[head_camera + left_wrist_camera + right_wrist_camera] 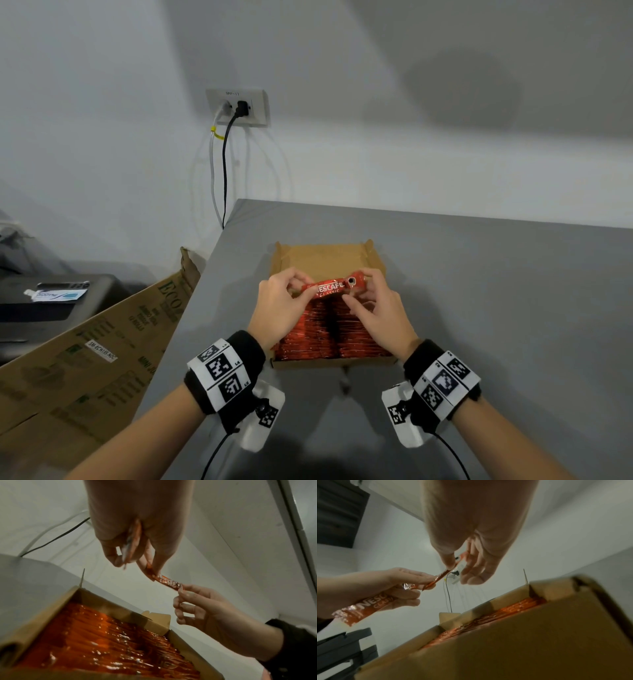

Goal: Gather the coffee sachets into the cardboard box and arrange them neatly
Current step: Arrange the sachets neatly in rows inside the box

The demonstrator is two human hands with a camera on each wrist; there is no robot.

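Observation:
A shallow cardboard box (376,257) sits on the grey table (496,308). Two tight rows of red coffee sachets (356,337) fill its near part, and its far strip is bare. Above that strip a red Nescafe sachet (329,288) is held level between both hands. My left hand (297,292) pinches its left end and my right hand (359,291) pinches its right end. In the right wrist view a second sachet (366,607) hangs from the left hand's fingers (412,596). The left wrist view shows the packed sachets (111,642) below the held sachet (169,583).
A large flattened brown carton (102,353) leans against the table's left edge. A dark device (51,301) stands further left. A wall socket (237,107) with a black and a white cable is behind the table's far left corner.

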